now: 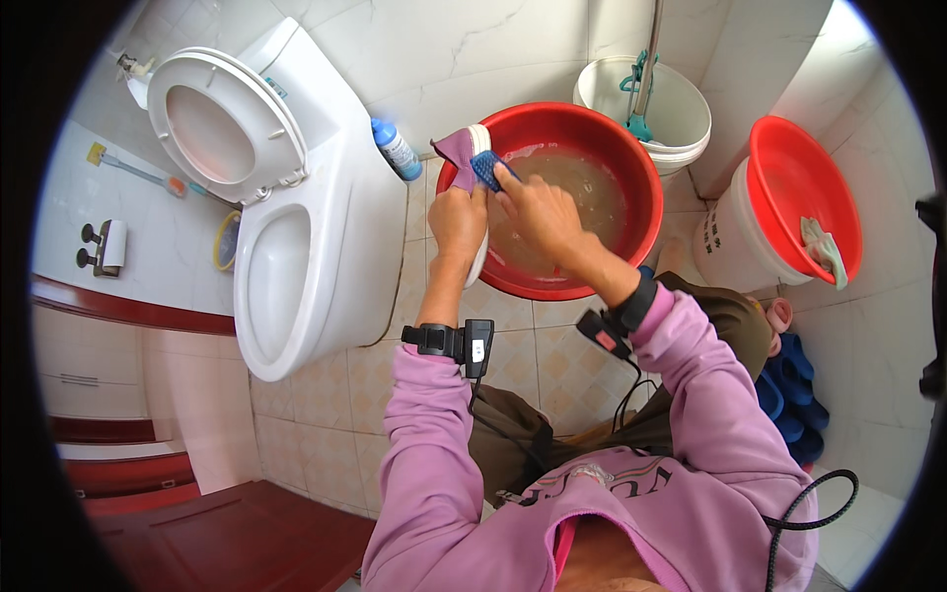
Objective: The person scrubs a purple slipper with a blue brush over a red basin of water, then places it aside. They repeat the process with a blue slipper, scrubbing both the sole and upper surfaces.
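A purple shoe with a white sole point(460, 152) is held over the left rim of a red plastic basin point(649, 214). My left hand point(457, 220) grips the shoe around its middle, and part of the pale sole shows below that hand. In my right hand point(542, 214) is a blue scrubbing brush point(488, 169), its head against or very close to the shoe's white edge. Murky, slightly foamy water point(584, 196) lies in the basin. The brush's handle is mostly hidden by my fingers.
A white toilet point(348, 244) stands at left, with a blue-capped bottle point(399, 152) beside it. Behind the basin is a white bucket point(684, 103) holding a mop point(638, 126). At right, a red basin point(799, 185) with a cloth point(823, 248) leans on another bucket point(729, 229). Blue slippers point(795, 399) lie nearby.
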Available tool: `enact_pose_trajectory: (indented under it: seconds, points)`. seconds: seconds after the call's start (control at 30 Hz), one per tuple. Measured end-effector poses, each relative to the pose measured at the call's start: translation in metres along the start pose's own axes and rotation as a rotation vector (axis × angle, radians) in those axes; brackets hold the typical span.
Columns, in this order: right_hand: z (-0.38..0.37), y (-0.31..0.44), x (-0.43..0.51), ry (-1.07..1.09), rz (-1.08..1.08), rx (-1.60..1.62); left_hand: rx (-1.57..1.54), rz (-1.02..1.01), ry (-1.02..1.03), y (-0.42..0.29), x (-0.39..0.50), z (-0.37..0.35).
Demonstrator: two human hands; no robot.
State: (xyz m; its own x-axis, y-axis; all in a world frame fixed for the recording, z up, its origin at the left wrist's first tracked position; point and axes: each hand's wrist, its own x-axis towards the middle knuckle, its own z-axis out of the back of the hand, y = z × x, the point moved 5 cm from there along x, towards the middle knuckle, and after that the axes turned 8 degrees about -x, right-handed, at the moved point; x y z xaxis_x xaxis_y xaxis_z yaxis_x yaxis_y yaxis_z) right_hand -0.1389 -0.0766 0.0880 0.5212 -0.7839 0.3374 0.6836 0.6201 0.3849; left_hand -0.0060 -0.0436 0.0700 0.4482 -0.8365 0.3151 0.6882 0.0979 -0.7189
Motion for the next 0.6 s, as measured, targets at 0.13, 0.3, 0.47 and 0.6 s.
enact_pose_trajectory:
  seconds: [0.13, 0.3, 0.47, 0.6]
  points:
    - [0.019, -0.006, 0.027, -0.074, -0.039, 0.044, -0.090, -0.050, 0.047, -0.001, -0.002, -0.005]
    - [0.015, 0.001, -0.002, 0.040, 0.014, -0.024, -0.002, -0.032, 0.054, 0.001, 0.001, -0.001]
    - [0.017, -0.006, 0.013, -0.214, -0.014, 0.038, -0.226, -0.033, 0.047, 0.002, 0.004, -0.004]
    - [0.016, -0.005, 0.008, -0.151, 0.053, 0.027, -0.347, 0.021, -0.010, 0.013, 0.001, -0.004]
